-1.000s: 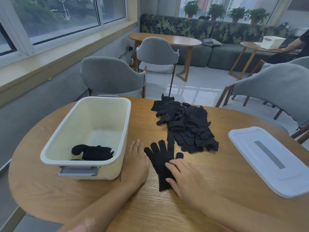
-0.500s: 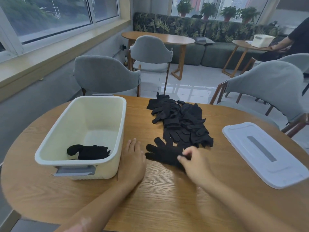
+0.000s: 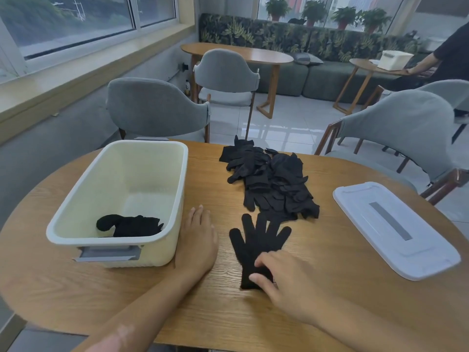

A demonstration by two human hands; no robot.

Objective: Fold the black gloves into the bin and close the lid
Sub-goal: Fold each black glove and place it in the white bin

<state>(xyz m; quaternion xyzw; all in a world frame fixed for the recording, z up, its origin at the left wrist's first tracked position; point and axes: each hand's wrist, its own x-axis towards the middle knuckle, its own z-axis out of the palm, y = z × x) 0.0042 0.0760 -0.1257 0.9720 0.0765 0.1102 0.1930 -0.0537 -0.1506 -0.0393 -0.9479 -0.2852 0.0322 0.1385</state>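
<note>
A single black knitted glove (image 3: 256, 246) lay flat on the oval wooden bench (image 3: 317, 280), its fingers spread and pointing toward 12 o'clock. The right hand (image 3: 281, 283) rested on the glove's cuff end at 6 o'clock of the glove, fingers straight and pressing the fabric down. The left hand (image 3: 199, 240) lay flat with fingers together on the bench at 9 o'clock of the glove, apart from it and just beside the wall of the cream rectangular plastic bin (image 3: 175, 199). Inside the bin, near its 6 o'clock wall, sat one folded black glove (image 3: 130, 226). A loose pile of black gloves (image 3: 271, 181) lay at 12 o'clock of the flat glove, nearly touching its fingertips. The white rectangular plastic lid (image 3: 396, 229) with a grey strip lay at 3 o'clock, well apart from the hands. No readable writing showed anywhere.
</note>
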